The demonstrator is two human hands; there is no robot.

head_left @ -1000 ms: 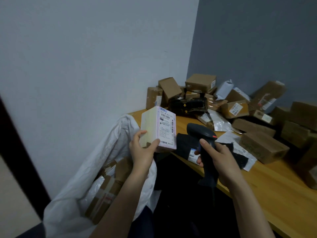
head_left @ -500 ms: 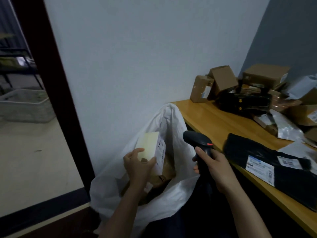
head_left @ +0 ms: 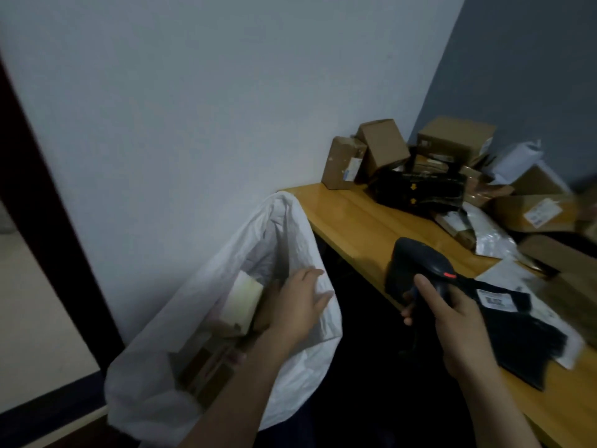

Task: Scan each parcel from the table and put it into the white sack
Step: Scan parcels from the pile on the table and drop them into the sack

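The white sack (head_left: pixel 284 231) stands open against the wall, left of the wooden table (head_left: pixel 349 221). A pale cream box (head_left: pixel 242 299) lies inside it on top of brown cardboard parcels (head_left: pixel 206 367). My left hand (head_left: pixel 300 305) hovers over the sack's mouth with fingers straight and holds nothing. My right hand (head_left: pixel 452 321) grips the dark barcode scanner (head_left: pixel 416 266) at the table's near edge, index finger along its handle. A black mailer bag (head_left: pixel 523 331) with a white label lies on the table just right of the scanner.
Several brown boxes (head_left: pixel 381 147), a black package (head_left: pixel 420 189) and white and silver mailers (head_left: pixel 491 231) are piled at the table's far end and right side. A dark door frame (head_left: pixel 48 202) stands at the left. Under the table it is dark.
My left hand has let go of the cream box, which now lies in the sack; the hand is lifted and open. The view swung right, and the scanner moved over the table's edge.
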